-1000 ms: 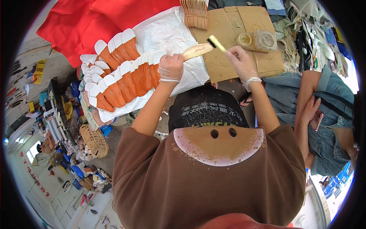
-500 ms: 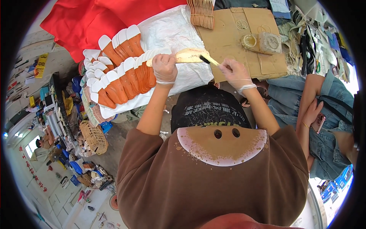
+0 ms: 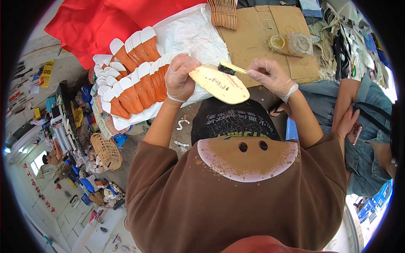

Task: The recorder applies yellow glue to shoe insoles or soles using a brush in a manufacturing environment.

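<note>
My gloved left hand (image 3: 179,79) is closed around one end of a cream insole (image 3: 220,85). The insole is tilted, its broad end toward the lower right, and its face bears handwriting and print. A small brush (image 3: 231,67) with a pale handle and black bristles is pinched in my gloved right hand (image 3: 270,77). Its bristles lie along the insole's upper edge; whether they touch it, I cannot tell. Close to my left hand, overlapping orange-and-white insoles (image 3: 137,90) are laid in rows on a white sheet (image 3: 185,31).
Cardboard (image 3: 249,46) covers the right part of the work surface. On it are an open jar of yellowish liquid (image 3: 276,42) and a crusted container (image 3: 299,44). A stack of striped pieces (image 3: 222,14) stands at the back. To the right sits a person in denim (image 3: 363,156).
The insole has turned from nearly edge-on to show its broad face, and its free end has swung down toward me. My right hand has shifted slightly right, the brush now at the upper edge.
</note>
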`<act>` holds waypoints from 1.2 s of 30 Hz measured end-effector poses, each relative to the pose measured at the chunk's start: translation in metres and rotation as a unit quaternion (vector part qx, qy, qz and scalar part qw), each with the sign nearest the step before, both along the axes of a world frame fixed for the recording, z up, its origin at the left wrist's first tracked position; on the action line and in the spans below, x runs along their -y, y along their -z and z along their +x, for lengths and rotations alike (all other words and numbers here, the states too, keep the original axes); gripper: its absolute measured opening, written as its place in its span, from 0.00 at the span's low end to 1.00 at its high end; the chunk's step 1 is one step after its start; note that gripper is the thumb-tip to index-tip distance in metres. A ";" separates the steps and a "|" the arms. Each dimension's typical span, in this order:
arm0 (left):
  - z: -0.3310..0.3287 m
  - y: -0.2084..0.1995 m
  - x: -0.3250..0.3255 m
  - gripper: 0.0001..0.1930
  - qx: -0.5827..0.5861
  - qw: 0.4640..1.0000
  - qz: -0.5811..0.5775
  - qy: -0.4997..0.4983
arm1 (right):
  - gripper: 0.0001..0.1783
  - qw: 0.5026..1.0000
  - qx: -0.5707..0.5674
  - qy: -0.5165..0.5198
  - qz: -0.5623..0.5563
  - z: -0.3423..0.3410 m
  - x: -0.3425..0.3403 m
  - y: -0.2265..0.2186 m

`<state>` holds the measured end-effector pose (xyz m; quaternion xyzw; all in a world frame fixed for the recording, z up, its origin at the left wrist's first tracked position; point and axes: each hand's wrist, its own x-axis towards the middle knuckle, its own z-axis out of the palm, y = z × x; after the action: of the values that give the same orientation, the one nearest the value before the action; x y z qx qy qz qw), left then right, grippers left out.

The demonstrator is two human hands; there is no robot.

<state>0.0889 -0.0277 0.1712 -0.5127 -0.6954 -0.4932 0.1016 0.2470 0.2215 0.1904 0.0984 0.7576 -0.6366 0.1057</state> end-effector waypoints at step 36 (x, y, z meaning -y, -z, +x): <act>0.025 0.095 0.030 0.12 0.227 0.925 -0.205 -0.227 | 0.16 0.974 0.025 0.224 0.011 -0.018 -0.014 0.126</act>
<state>0.1137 -0.0575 0.0765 -0.2247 -0.8835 -0.4071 -0.0568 0.2295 0.2353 0.0645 0.2829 0.7202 -0.6330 -0.0216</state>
